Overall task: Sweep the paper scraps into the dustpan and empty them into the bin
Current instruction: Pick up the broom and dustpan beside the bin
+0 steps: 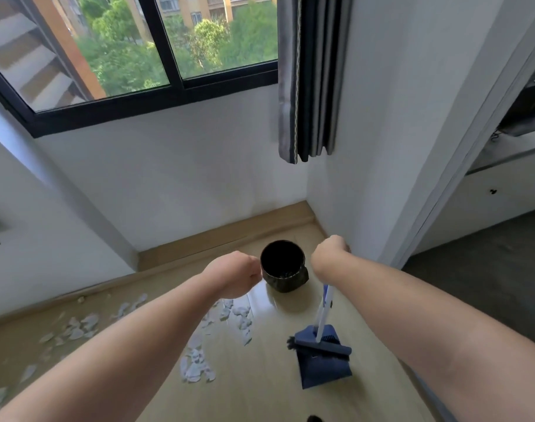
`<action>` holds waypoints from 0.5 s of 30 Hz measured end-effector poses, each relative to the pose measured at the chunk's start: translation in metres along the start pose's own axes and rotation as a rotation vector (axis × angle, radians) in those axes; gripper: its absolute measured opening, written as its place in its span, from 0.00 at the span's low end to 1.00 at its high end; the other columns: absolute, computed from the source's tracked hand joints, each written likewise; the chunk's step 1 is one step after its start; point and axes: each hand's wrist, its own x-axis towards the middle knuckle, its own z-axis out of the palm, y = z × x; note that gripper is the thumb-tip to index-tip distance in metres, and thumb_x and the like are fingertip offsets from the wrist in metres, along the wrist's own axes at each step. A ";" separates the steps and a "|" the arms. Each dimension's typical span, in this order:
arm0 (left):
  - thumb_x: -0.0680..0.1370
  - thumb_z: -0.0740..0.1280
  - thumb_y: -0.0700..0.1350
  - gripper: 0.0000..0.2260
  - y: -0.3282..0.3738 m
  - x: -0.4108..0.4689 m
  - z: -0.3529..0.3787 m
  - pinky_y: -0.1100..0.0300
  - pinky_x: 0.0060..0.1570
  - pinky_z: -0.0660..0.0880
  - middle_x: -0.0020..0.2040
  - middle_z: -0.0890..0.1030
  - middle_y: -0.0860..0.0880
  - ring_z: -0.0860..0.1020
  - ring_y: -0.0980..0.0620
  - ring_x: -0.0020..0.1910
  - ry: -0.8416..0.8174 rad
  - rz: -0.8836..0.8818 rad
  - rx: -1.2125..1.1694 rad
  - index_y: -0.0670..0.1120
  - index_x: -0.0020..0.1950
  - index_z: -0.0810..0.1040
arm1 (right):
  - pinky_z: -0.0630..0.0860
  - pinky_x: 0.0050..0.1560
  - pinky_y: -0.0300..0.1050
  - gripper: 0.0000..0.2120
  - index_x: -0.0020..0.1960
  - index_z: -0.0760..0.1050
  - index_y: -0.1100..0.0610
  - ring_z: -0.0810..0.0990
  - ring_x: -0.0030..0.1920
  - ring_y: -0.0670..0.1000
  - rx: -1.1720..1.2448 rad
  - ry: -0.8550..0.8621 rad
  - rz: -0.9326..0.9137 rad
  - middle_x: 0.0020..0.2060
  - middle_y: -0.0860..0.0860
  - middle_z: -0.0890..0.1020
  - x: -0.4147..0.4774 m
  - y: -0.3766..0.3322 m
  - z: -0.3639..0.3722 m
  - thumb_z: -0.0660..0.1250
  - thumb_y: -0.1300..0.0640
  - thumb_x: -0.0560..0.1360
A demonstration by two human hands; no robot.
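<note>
Ahead, the bin is sitting by the skirting, bare floor lying between paper scraps and dustpan — left hand and right hand are hiding their fingers — cannot tell their grip.

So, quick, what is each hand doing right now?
Left hand: curled into a fist, nothing visible in it.
Right hand: closed round the top of the long handle.

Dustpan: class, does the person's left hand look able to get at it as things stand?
Probably yes. The left hand holds nothing visible, and open floor lies beside the dustpan. The right hand grips the handle. The person would likely need to bend.
</note>
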 end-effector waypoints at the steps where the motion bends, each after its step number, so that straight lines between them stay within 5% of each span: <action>1: 0.80 0.58 0.48 0.11 -0.002 0.000 0.003 0.52 0.41 0.78 0.46 0.82 0.48 0.80 0.46 0.44 -0.003 0.020 0.003 0.46 0.50 0.79 | 0.71 0.32 0.39 0.15 0.55 0.80 0.51 0.81 0.47 0.50 -0.014 -0.060 0.018 0.52 0.45 0.80 -0.002 -0.006 0.003 0.63 0.61 0.71; 3: 0.80 0.58 0.49 0.11 -0.006 -0.001 0.009 0.52 0.42 0.79 0.47 0.81 0.50 0.80 0.46 0.45 -0.011 0.044 -0.001 0.48 0.50 0.79 | 0.71 0.32 0.38 0.13 0.54 0.79 0.53 0.79 0.43 0.51 -0.027 -0.145 0.038 0.51 0.46 0.80 -0.009 -0.014 0.003 0.63 0.63 0.72; 9: 0.80 0.60 0.52 0.11 -0.012 0.004 0.021 0.51 0.48 0.79 0.53 0.80 0.50 0.79 0.47 0.50 -0.019 0.080 -0.011 0.52 0.59 0.77 | 0.68 0.29 0.39 0.12 0.54 0.80 0.50 0.77 0.38 0.52 -0.048 -0.011 0.051 0.49 0.47 0.81 -0.046 -0.030 -0.043 0.66 0.53 0.71; 15: 0.79 0.61 0.55 0.19 -0.003 0.013 0.010 0.51 0.57 0.75 0.64 0.75 0.51 0.74 0.48 0.61 0.116 0.171 -0.057 0.52 0.69 0.71 | 0.75 0.46 0.43 0.10 0.52 0.80 0.53 0.82 0.46 0.54 -0.057 0.179 0.116 0.47 0.49 0.81 -0.081 -0.014 -0.091 0.65 0.60 0.72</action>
